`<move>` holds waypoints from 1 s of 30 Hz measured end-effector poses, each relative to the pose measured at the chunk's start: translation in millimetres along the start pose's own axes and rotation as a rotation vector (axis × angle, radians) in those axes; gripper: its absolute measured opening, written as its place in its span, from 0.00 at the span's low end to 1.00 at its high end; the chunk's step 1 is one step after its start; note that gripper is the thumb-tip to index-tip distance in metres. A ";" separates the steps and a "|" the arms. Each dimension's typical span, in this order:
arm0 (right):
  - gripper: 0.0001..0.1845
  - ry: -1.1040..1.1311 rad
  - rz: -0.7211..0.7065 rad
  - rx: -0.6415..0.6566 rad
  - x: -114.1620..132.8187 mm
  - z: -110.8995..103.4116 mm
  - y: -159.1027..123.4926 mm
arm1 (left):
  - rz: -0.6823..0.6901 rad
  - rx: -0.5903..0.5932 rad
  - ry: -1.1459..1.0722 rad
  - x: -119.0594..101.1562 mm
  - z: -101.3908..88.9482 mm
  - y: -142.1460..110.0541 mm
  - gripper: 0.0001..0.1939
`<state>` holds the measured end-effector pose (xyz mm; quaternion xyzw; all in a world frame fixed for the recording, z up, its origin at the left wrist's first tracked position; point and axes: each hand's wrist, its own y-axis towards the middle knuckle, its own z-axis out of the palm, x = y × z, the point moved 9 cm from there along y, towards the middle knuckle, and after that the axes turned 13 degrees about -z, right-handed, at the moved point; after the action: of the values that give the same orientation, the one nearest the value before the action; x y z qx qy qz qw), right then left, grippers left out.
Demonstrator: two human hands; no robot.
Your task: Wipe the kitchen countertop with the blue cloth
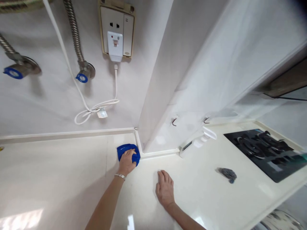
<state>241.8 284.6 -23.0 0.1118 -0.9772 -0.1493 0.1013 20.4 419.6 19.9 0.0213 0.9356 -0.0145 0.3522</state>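
The left hand (127, 163) was closed over a wadded blue cloth (135, 156), pressing it down on the pale countertop (59, 163) at the inside corner of the raised upstand (155, 154); a silver bangle (120, 176) sat at that wrist; the cloth's long axis (loose, as with any bunched fabric) ran roughly across the view, along the back edge, with neither end clearly pointing anywhere; the right hand (165, 188) lay open and palm down on the countertop, fingers lightly curved, holding nothing, near the cloth but not touching it; further right lay a crumpled grey wad (227, 174), beside a black gas hob (261, 153); above, on the wall, a white plug (115, 46) sat in a socket (117, 28), between braided steel hoses (74, 28).
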 end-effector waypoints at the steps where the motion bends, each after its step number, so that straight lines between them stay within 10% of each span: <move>1: 0.29 -0.009 0.005 0.006 0.7 -0.8 0.3 | -0.002 0.007 0.002 -1.3 2.2 -10.6 0.25; 12: 0.25 -0.003 0.012 -0.021 4.7 -9.3 3.4 | 0.185 0.249 -0.018 -48.6 54.4 -149.5 0.34; 17: 0.24 0.002 -0.009 -0.084 1.2 -9.4 -1.9 | 0.146 0.278 -0.058 -36.5 61.6 -193.6 0.35; 21: 0.23 -0.004 -0.045 -0.107 2.2 -10.8 -5.3 | 0.063 0.091 -0.029 10.2 18.1 -189.3 0.34; 30: 0.23 0.027 -0.044 -0.104 -2.0 -10.9 -10.3 | -0.315 -0.484 0.144 171.4 -151.0 -185.7 0.28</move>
<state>248.2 272.6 -16.5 0.1298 -0.9640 -0.2006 0.1167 -217.0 245.6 22.6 -0.2076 0.9263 0.1561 0.2731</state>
